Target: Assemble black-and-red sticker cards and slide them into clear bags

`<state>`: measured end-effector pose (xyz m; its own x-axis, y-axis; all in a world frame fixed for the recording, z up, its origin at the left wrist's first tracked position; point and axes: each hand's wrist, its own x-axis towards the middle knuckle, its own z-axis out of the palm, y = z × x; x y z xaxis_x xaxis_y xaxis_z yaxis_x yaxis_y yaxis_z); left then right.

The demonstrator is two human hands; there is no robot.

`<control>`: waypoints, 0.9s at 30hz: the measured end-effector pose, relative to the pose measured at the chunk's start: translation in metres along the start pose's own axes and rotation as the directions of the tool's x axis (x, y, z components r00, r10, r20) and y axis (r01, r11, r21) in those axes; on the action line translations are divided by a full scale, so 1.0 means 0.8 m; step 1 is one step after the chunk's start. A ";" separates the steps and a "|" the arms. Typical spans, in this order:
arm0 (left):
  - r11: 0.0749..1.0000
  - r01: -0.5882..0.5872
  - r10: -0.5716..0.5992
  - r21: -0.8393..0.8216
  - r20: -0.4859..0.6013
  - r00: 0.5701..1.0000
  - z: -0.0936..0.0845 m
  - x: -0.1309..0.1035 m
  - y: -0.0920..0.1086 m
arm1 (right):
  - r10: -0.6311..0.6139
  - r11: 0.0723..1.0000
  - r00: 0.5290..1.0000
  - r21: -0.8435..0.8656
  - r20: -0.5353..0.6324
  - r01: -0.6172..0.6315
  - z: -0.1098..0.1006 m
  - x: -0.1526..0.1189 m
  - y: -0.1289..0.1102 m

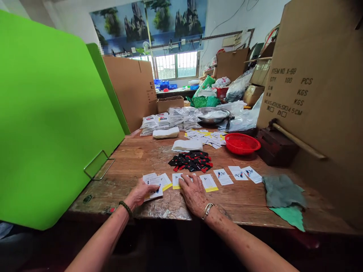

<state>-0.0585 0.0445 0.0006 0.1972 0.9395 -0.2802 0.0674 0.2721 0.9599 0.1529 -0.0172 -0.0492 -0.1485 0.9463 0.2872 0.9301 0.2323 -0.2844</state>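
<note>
I've got left hand (138, 194) clamped on cards (159, 193) at its 3 o'clock, right hand (195, 194) fingers-down over the row, can't tell if gripping, black-red pile (191, 161) at its 12, and loose card (209, 183) at its 2, long axis 11-to-5, right nearer.

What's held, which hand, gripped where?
Left hand: at least one card, by its left side, thumb on top. Right hand is over the card row; can't tell if it grips any.
</note>
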 end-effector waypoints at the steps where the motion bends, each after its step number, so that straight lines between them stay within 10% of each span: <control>1: 1.000 0.002 -0.002 0.010 -0.001 1.000 -0.002 0.003 0.001 | -0.027 1.000 1.000 0.012 0.010 0.027 0.004 0.003 -0.005; 8: 0.990 0.002 -0.011 0.138 0.066 0.998 -0.011 0.025 0.004 | -0.131 0.991 0.987 0.021 0.092 0.130 0.012 0.026 -0.058; 19: 0.974 0.026 -0.063 0.223 0.161 0.985 -0.007 0.056 0.021 | 0.127 0.991 0.982 0.014 0.138 -0.130 -0.001 0.017 -0.050; 23: 0.969 0.032 -0.070 0.246 0.146 0.987 -0.014 0.053 0.034 | 0.131 0.991 0.991 0.008 0.040 -0.131 -0.029 0.004 -0.010; 27: 0.995 0.048 -0.063 0.085 0.179 0.982 -0.002 0.025 0.036 | 0.305 0.924 0.931 -0.174 -0.200 -0.340 -0.068 -0.071 0.090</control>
<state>-0.0543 0.0715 0.0227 0.3646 0.8681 -0.3369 0.1601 0.2980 0.9411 0.2468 -0.0663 -0.0364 0.2121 0.9071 0.3636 0.9686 -0.1456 -0.2017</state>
